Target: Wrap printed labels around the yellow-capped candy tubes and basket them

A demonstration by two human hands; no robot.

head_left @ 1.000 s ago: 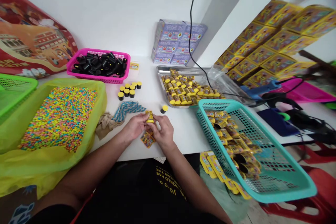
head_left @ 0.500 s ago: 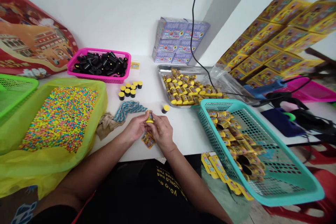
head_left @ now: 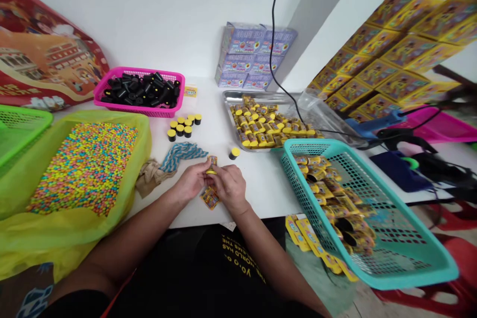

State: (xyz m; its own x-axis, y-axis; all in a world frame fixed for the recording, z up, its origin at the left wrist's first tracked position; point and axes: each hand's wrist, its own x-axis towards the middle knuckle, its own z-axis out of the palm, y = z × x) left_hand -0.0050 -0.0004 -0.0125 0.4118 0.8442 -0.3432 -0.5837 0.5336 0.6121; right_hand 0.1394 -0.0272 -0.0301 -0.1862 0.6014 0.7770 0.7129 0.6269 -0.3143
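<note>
Both hands meet over the front of the white table around a small canister (head_left: 212,163) with a printed wrapper and a yellow cap. My left hand (head_left: 192,179) is closed on its left side. The fingers of my right hand (head_left: 231,184) are closed on it from the right, near the yellow cap. Just below, a flat printed label (head_left: 210,198) lies on the table. Beyond the right hand stands one black canister with a yellow lid (head_left: 234,153). Several more black canisters with yellow lids (head_left: 180,130) stand in a group farther back on the left.
A yellow-lined tub of coloured candies (head_left: 89,164) is at left, beside a crumpled cloth (head_left: 182,155). Behind are a pink basket of black canisters (head_left: 97,97) and a metal tray of wrapped ones (head_left: 226,102). A teal basket (head_left: 417,278) overhangs the front right. A black cable (head_left: 274,25) hangs down.
My right fingers have shifted slightly over the yellow cap of the held canister. Both hands stay in about the same place, and the view has moved a little.
</note>
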